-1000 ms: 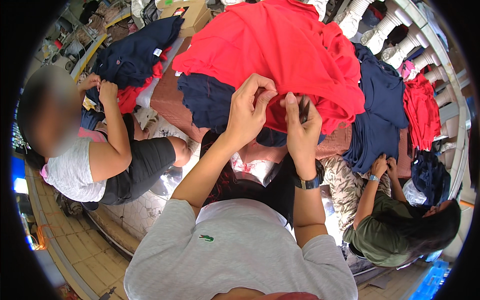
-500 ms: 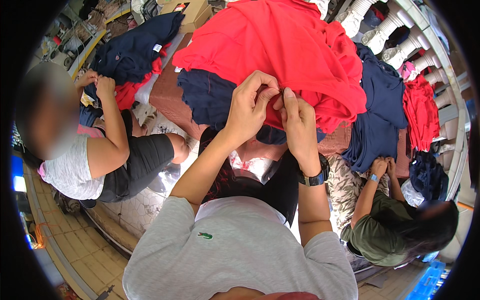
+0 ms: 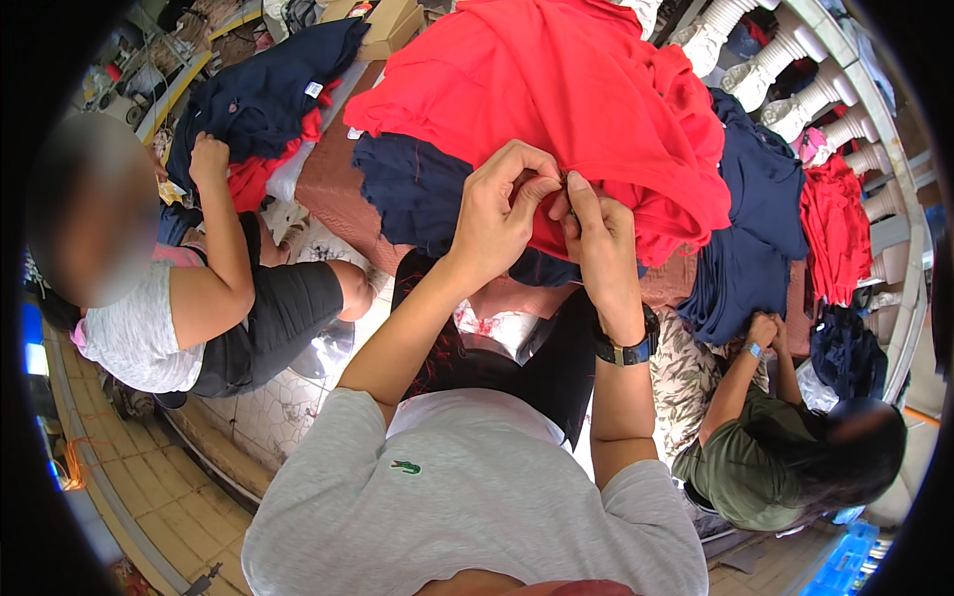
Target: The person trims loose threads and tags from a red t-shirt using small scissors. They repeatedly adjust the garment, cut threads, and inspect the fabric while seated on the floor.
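Observation:
A large red cloth garment (image 3: 556,94) lies heaped in front of me, its near edge drawn up at my fingers. My left hand (image 3: 505,204) is closed in a pinch on that edge, thumb against forefinger. Almost touching it, my right hand (image 3: 596,233), with a dark watch (image 3: 628,352) on the wrist, also pinches the red fabric. Some small dark bit shows between the fingertips, too small to name. Beneath the red garment lies navy cloth (image 3: 412,189).
Brown cloth covers the table (image 3: 333,194). On the left a person (image 3: 214,288) handles navy garments (image 3: 263,94); on the right another person (image 3: 760,447) works at navy cloth (image 3: 750,238). White balusters (image 3: 815,94) line the far right, with red cloth (image 3: 835,223) hanging there.
My hands stay pinched at nearly the same spot; the right one has turned slightly and its fingers have shifted. The left person's hands have moved apart, one now raised a little.

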`<act>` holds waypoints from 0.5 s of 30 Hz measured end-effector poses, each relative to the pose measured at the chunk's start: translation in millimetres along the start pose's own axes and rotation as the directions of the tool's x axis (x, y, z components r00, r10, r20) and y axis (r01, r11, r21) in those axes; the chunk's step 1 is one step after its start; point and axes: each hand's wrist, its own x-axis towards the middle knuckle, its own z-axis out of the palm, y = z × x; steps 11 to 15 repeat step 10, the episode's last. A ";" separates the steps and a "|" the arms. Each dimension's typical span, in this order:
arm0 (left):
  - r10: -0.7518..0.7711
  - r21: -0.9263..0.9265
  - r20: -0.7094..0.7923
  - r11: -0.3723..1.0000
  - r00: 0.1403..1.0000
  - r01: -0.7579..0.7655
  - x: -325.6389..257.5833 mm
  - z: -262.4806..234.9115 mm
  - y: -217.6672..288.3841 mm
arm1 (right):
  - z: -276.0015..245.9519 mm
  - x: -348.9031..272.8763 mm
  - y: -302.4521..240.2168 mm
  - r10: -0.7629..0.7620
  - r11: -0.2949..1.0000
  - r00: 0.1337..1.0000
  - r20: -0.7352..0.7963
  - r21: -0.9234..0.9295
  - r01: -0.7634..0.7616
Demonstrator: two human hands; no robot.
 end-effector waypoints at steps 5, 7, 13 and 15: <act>0.019 -0.017 0.012 1.000 1.000 -0.019 1.3 0.2 -2.5 | 3.5 6.1 7.5 -0.005 1.000 0.999 -0.032 0.003 0.005; 0.034 0.007 0.020 0.999 0.999 -0.034 1.0 -0.8 -5.0 | 3.5 7.0 8.3 0.011 1.000 1.000 -0.029 0.003 -0.011; 0.032 0.017 0.020 0.999 0.999 -0.032 0.4 -0.6 -6.6 | 4.0 9.4 11.7 -0.005 1.000 0.999 -0.033 0.015 0.005; 0.032 0.017 0.020 0.999 0.999 -0.032 0.4 -0.6 -6.6 | 4.0 9.4 11.7 -0.005 1.000 0.999 -0.033 0.015 0.005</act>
